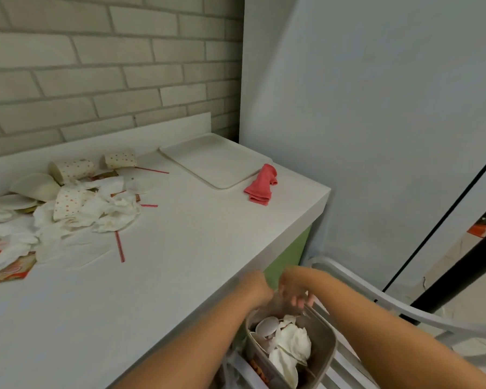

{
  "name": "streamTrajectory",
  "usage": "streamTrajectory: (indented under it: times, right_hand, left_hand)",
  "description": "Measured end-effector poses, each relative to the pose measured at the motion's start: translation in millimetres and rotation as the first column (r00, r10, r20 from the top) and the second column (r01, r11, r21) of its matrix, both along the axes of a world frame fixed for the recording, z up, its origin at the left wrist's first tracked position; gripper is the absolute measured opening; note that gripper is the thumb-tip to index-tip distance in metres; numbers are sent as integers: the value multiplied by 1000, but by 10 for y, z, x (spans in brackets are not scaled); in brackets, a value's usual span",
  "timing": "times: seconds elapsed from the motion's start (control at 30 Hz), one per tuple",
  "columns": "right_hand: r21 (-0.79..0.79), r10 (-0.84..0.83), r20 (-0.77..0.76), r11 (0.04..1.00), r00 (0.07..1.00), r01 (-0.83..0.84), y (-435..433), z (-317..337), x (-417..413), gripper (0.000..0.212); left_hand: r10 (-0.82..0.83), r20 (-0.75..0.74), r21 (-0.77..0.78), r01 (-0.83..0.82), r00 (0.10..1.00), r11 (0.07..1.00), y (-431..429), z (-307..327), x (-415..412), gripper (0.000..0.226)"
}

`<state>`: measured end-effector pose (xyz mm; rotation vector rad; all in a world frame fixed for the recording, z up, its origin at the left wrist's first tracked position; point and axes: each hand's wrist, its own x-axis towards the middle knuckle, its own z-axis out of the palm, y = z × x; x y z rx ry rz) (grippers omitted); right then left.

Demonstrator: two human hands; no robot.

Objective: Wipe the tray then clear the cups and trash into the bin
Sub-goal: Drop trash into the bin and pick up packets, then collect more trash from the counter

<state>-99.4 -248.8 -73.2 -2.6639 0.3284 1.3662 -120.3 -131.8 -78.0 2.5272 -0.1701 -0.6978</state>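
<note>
Trash dropping is the step in hand: both grips hang over the bin (324,349), which stands low beside the bench (180,262) and already holds crumpled white paper (295,341). The left grip (257,287) looks bunched and the right grip (295,290) has its fingers bent down at the bin's far rim, but blur hides whether either holds anything. To do it well, I would let go low inside the mouth so light paper cannot drift out, then fetch gathered handfuls rather than single scraps. Counted on the bench: one tray (216,161), one pink cloth (261,183) just beside it, three dotted cups (70,169) in the litter pile, three red straws (119,247), plus napkins (115,211) and wrappers (9,272) too tangled to count
</note>
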Motion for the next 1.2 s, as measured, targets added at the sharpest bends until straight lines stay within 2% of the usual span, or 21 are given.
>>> streamTrajectory:
  times: [0.07, 0.23, 0.37, 0.5, 0.67, 0.8, 0.97, 1.07, 1.2]
  right_hand:
    - [-21, 70, 37, 997, 997, -70, 91, 171, 52, 36]
    - [10, 222, 163, 974, 961, -226, 503, 826, 158, 34]
    - [-66, 336, 252, 941, 907, -331, 956, 1180, 232, 22]
    - [-77, 419, 391, 902, 819, -425, 1540, 1318, 280, 14]
    - [-40, 487, 517, 835, 703, -549, 2467, 1384, 235, 25]
    - [4, 535, 543, 769, 647, -639, 3214, 1393, 168, 30]
    - [-29, 628, 573, 657, 526, -753, 4001, 1369, 88, 33]
    - [-36, 673, 553, 609, 492, -792, 4417, 1321, 43, 34]
    - [-11, 682, 568, 566, 461, -824, 4831, 1226, 15, 32]
  left_hand:
    - [19, 43, -79, -15, 999, 997, 65, 120, 59, 28]
    - [133, 130, -231, -101, 982, 968, 383, 516, 214, 22]
    - [226, 314, -265, -144, 922, 953, 859, 767, 319, 21]
    - [371, 412, -295, -264, 832, 918, 1457, 885, 348, 16]
    - [508, 459, -268, -431, 729, 862, 2409, 888, 268, 15]
    - [587, 471, -220, -556, 659, 801, 3192, 834, 150, 20]
    - [684, 442, -187, -686, 580, 703, 4131, 782, -39, 20]
    - [709, 455, -146, -740, 539, 657, 4656, 724, -155, 18]
    - [692, 489, -55, -773, 531, 632, 5220, 615, -305, 22]
